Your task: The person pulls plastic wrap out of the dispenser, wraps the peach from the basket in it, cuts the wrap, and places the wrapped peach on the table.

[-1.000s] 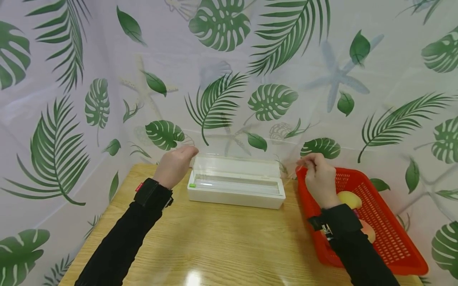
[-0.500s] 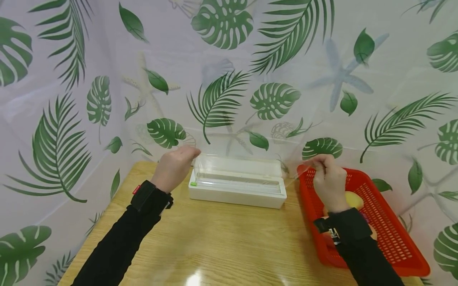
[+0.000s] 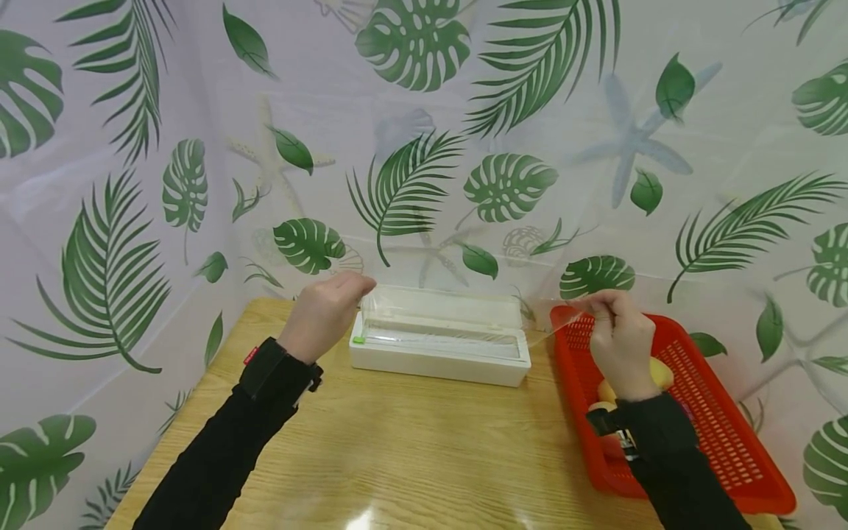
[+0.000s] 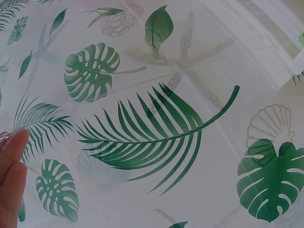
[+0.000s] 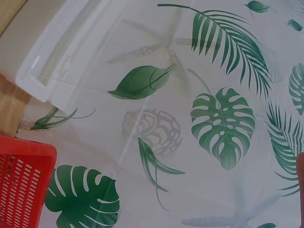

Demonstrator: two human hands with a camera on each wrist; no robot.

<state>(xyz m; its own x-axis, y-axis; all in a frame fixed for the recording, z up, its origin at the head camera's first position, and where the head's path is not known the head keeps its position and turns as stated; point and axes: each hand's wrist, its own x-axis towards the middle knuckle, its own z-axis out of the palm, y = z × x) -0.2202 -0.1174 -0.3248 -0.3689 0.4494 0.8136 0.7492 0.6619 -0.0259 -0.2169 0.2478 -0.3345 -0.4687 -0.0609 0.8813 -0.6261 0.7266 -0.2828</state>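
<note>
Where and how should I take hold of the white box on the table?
I'd likely grip the white box low on its short ends, from left and right: it is long and narrow, lying crosswise. Avoid the lid, raised at the back, and the clear film spread between left hand and right hand. A gap separates its right end from the red basket.

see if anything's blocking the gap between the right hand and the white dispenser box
Nothing visible blocks it; only the clear plastic film, pinched by the right hand, stretches across to the white dispenser box. The red plastic basket appears to sit below the film's right end.
</note>
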